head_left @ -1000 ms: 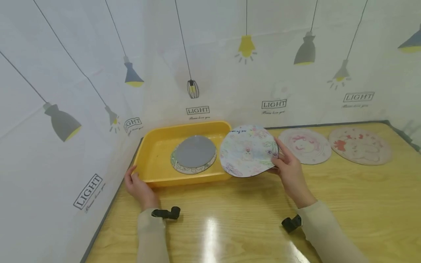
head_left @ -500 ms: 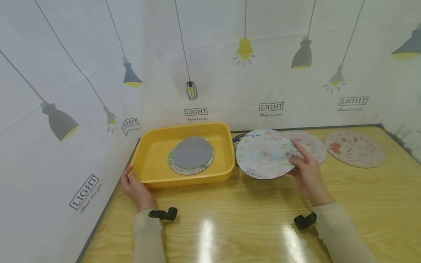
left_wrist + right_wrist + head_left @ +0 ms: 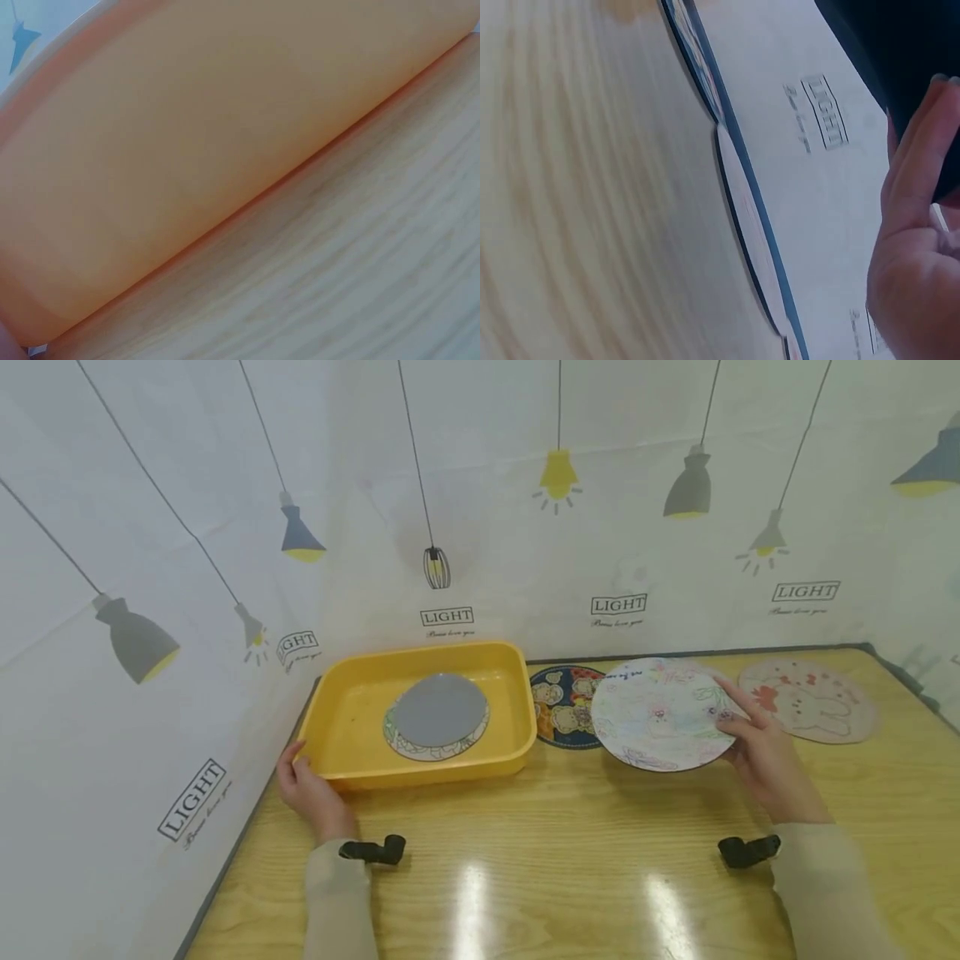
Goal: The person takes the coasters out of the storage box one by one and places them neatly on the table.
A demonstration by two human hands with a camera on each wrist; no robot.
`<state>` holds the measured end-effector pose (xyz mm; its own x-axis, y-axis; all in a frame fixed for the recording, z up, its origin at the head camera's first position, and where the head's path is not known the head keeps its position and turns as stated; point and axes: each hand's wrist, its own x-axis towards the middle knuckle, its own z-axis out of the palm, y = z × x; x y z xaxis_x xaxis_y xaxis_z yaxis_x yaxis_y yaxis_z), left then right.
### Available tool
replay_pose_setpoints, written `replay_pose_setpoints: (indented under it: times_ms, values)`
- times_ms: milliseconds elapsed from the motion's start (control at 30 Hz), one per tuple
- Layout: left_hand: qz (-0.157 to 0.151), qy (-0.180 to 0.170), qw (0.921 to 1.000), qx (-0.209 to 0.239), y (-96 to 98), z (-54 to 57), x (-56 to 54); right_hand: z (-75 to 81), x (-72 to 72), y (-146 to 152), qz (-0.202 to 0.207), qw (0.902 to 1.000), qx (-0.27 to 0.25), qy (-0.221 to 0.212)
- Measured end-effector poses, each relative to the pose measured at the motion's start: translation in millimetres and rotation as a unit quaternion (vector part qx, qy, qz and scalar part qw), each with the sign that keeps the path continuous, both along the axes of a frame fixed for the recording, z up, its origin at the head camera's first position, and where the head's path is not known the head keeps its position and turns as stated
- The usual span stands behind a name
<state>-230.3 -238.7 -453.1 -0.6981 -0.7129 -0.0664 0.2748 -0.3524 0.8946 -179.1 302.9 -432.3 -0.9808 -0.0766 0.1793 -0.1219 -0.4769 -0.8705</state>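
My right hand (image 3: 768,760) grips the right edge of a round white mat (image 3: 660,714) with pastel drawings, thumb on top. The mat is raised above the table, and its dark underside (image 3: 919,52) shows in the right wrist view. At the front left corner of a yellow plastic tray (image 3: 427,777), my left hand (image 3: 311,789) holds the rim. Inside the tray a plain grey oval mat (image 3: 441,710) lies over a patterned mat (image 3: 420,750), covering most of it. The tray's outer side wall (image 3: 225,135) fills much of the left wrist view.
Along the table's back edge lie a dark blue round mat (image 3: 558,735) with cartoon figures, partly hidden by the held mat, and a pink rabbit mat (image 3: 810,702). The wooden table (image 3: 555,860) meets a white lamp-printed cloth (image 3: 510,568) behind.
My right hand has carried the white mat rightward from the tray's edge, uncovering the dark blue mat and covering the pale pink one. The left hand keeps its place on the tray.
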Motion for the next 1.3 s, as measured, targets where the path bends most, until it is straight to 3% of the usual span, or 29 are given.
replay_pose_setpoints:
  times_ms: [133, 267, 367, 500, 667, 967, 1100, 1300]
  values:
    - [0.001, 0.003, 1.0, 0.001, 1.3, -0.4, 0.8, -0.6, 8.6, 18.8, -0.009, 0.9996, 0.021, -0.015]
    - [0.001, 0.008, 1.0, 0.002, 1.7, -2.5, 1.3, -5.1, 17.4, 36.7, -0.01, 0.9996, -0.001, -0.026]
    - [-0.001, 0.006, 1.0, 0.0, 2.3, -5.4, 2.2, -9.3, 22.1, 51.0, 0.004, 0.9991, -0.042, -0.01]
    - [-0.001, -0.004, 1.0, 0.004, 4.5, -10.2, 4.5, -12.0, 30.0, 71.0, 0.017, 0.9986, -0.045, 0.02]
    - [-0.005, -0.002, 1.0, 0.005, 7.5, -13.5, 4.4, -14.4, 42.1, 92.5, 0.015, 0.9983, -0.052, 0.022]
    - [0.003, -0.011, 0.9999, 0.002, 2.8, -16.9, 7.0, -22.3, 55.7, 119.0, 0.073, 0.9927, -0.096, 0.012]
    - [-0.005, -0.014, 0.9999, -0.001, 1.4, -19.8, 7.9, -28.9, 60.8, 125.7, 0.058, 0.9943, -0.09, -0.005]
    - [-0.006, -0.005, 1.0, 0.003, 0.4, -23.4, 8.8, -42.7, 65.2, 139.4, -0.019, 0.9975, -0.067, -0.005]
